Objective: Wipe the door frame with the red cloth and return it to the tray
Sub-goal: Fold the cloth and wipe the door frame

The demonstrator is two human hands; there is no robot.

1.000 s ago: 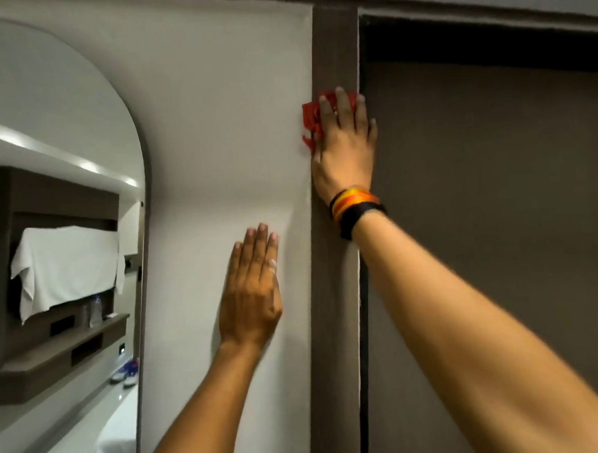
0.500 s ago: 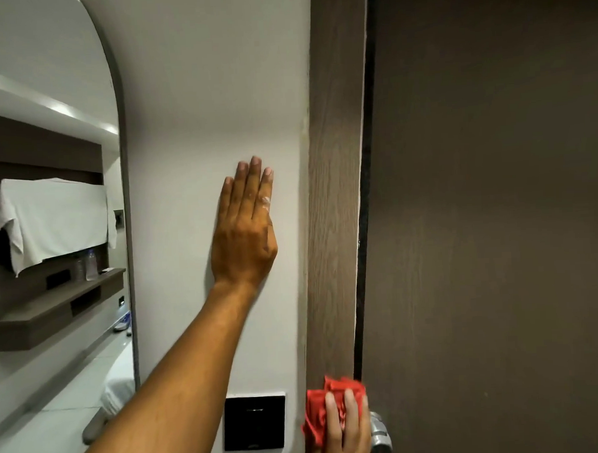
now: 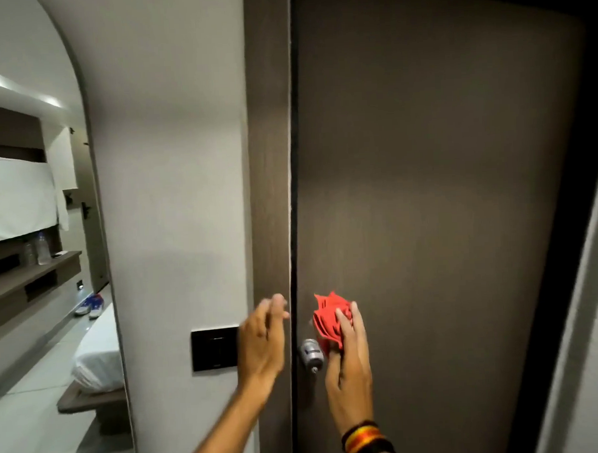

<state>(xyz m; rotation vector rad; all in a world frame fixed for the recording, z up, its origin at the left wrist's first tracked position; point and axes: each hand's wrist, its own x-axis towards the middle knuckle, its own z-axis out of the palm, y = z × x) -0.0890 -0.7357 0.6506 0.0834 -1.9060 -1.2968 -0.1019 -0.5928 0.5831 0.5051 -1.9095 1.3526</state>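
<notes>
Right hand (image 3: 348, 364), fingers curled around a crumpled red cloth (image 3: 331, 320), soft and bunched with jagged, motion-smeared edges; its long axis cannot be told. The cloth sits against the dark matte door (image 3: 444, 220), just above a rounded metal door knob (image 3: 311, 354), partly hidden by the cloth. A striped band (image 3: 367, 440) circles the wrist. Left hand (image 3: 263, 344), blurred, fingers loosely bent and holding nothing, lies in front of the wood-grain door frame (image 3: 270, 159), a tall vertical strip. A black square switch plate (image 3: 214, 348) is partly covered by this hand. Smooth pale wall (image 3: 171, 163) lies leftward.
</notes>
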